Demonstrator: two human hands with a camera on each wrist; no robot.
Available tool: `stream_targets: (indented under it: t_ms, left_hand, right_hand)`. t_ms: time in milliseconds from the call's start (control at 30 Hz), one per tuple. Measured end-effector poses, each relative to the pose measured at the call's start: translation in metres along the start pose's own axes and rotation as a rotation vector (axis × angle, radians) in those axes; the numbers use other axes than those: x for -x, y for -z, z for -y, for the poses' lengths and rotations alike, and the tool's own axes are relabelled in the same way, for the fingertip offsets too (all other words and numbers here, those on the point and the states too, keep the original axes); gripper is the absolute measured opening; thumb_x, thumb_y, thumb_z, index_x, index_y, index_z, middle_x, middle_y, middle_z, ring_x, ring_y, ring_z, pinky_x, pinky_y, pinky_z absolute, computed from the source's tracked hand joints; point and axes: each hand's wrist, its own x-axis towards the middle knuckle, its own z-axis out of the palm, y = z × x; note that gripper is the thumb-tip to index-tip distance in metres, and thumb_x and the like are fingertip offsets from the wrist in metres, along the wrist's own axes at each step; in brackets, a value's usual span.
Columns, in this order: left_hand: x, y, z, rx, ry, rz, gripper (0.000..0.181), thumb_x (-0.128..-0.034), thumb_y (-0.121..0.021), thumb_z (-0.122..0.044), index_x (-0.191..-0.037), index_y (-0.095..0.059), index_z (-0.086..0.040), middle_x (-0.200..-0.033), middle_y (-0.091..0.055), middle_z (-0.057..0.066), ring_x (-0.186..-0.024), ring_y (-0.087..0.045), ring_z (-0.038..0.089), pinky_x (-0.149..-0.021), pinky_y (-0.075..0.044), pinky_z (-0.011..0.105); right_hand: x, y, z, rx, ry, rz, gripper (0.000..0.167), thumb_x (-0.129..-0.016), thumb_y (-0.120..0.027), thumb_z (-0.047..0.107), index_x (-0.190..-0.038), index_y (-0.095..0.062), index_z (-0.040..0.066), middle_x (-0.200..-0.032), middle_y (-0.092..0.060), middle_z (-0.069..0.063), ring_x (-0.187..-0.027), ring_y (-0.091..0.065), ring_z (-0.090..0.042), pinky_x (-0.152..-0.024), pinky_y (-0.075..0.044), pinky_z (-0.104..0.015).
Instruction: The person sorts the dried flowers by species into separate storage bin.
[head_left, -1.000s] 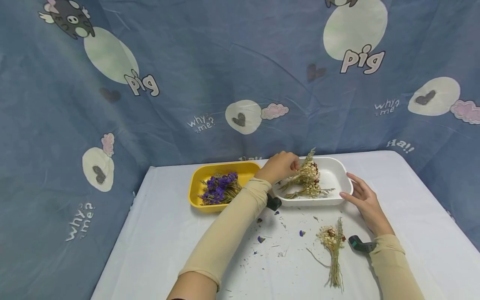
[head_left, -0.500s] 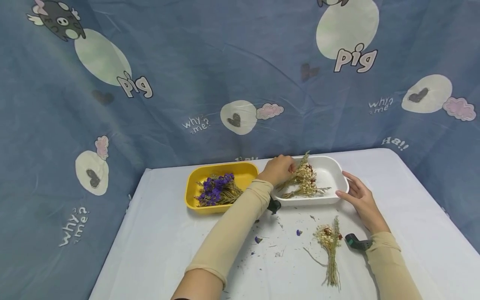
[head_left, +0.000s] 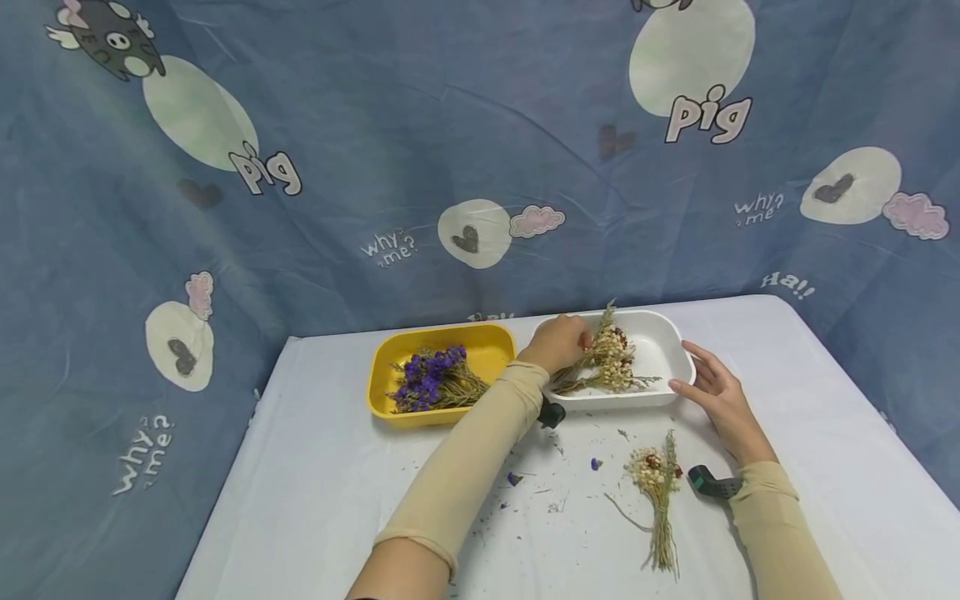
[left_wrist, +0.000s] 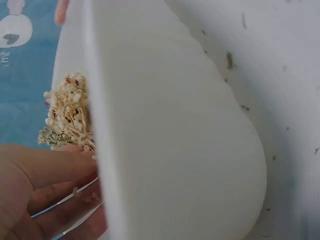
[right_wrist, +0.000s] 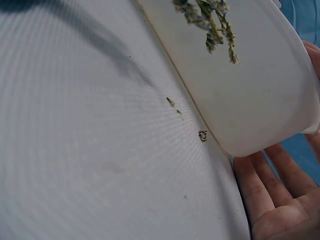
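Note:
A bunch of dried cream and dark red flowers (head_left: 611,362) lies in the left part of the white tray (head_left: 656,400). My left hand (head_left: 558,343) reaches over the tray's left end and pinches this bunch by its stems, thumb and forefinger together in the left wrist view. My right hand (head_left: 723,400) holds the tray's right end, its thumb at the front corner and its fingers along the outer wall. Green sprigs (right_wrist: 212,25) overhang the tray floor in the right wrist view. Nearer the body, a second cream flower bunch (head_left: 658,500) lies on the white cloth.
Left of the white tray stands a yellow tray (head_left: 386,367) with purple dried flowers (head_left: 431,379) inside. Petals and stem crumbs, including a purple blossom (head_left: 596,463), are scattered over the white tablecloth (head_left: 300,492). A blue printed curtain (head_left: 360,167) hangs behind the table.
My left hand has sunk slightly with the flower bunch in the tray. The head view has shifted a little. My right hand stays on the tray's end.

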Motion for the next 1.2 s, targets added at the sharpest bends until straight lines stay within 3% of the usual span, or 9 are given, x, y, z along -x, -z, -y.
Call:
stream_targets:
  t_ms: [300, 533, 767, 900, 1200]
  left_hand:
    - [0.009, 0.006, 0.003, 0.132, -0.018, -0.023, 0.008, -0.098, -0.07, -0.013, -0.104, -0.075, -0.013, -0.101, -0.074, 0.0, -0.088, -0.064, 0.013, -0.08, -0.055, 0.027]
    - [0.027, 0.013, 0.009, 0.264, -0.055, -0.055, 0.007, -0.0978, -0.072, -0.019, -0.1, -0.073, -0.013, -0.107, -0.075, 0.001, -0.101, -0.068, 0.015, -0.09, -0.057, 0.029]
    - [0.055, 0.02, 0.006, 0.39, -0.095, -0.109, 0.008, -0.0981, -0.073, -0.022, -0.103, -0.075, -0.015, -0.108, -0.075, 0.0, -0.108, -0.068, 0.017, -0.097, -0.057, 0.032]
    - [0.075, 0.021, 0.0, 0.461, -0.136, -0.116, 0.012, -0.0977, -0.074, -0.023, -0.106, -0.076, -0.014, -0.11, -0.075, -0.001, -0.109, -0.069, 0.017, -0.095, -0.058, 0.027]
    - [0.11, 0.005, -0.02, 0.493, -0.15, -0.12, 0.017, -0.0967, -0.075, -0.022, -0.11, -0.075, -0.012, -0.11, -0.076, 0.001, -0.104, -0.071, 0.014, -0.089, -0.057, 0.015]
  right_hand:
    - [0.0, -0.001, 0.002, -0.002, 0.001, 0.0, 0.079, -0.098, -0.073, 0.02, -0.165, -0.029, 0.024, -0.169, -0.026, -0.022, -0.151, -0.042, -0.019, -0.103, -0.044, -0.003]
    - [0.0, -0.001, 0.003, 0.006, -0.005, 0.007, 0.08, -0.099, -0.072, 0.021, -0.165, -0.028, 0.026, -0.17, -0.024, -0.022, -0.155, -0.035, -0.029, -0.105, -0.044, -0.004]
    - [0.001, -0.001, 0.003, 0.018, -0.009, 0.01, 0.08, -0.099, -0.072, 0.022, -0.165, -0.027, 0.028, -0.17, -0.024, -0.021, -0.155, -0.035, -0.031, -0.104, -0.045, -0.004]
    - [0.002, 0.0, 0.003, 0.032, -0.006, 0.005, 0.081, -0.099, -0.072, 0.022, -0.165, -0.026, 0.028, -0.17, -0.025, -0.02, -0.155, -0.035, -0.032, -0.103, -0.045, -0.003]
    - [0.002, 0.0, 0.001, 0.023, -0.001, 0.008, 0.081, -0.099, -0.072, 0.021, -0.165, -0.026, 0.028, -0.17, -0.024, -0.021, -0.155, -0.034, -0.032, -0.105, -0.044, -0.004]
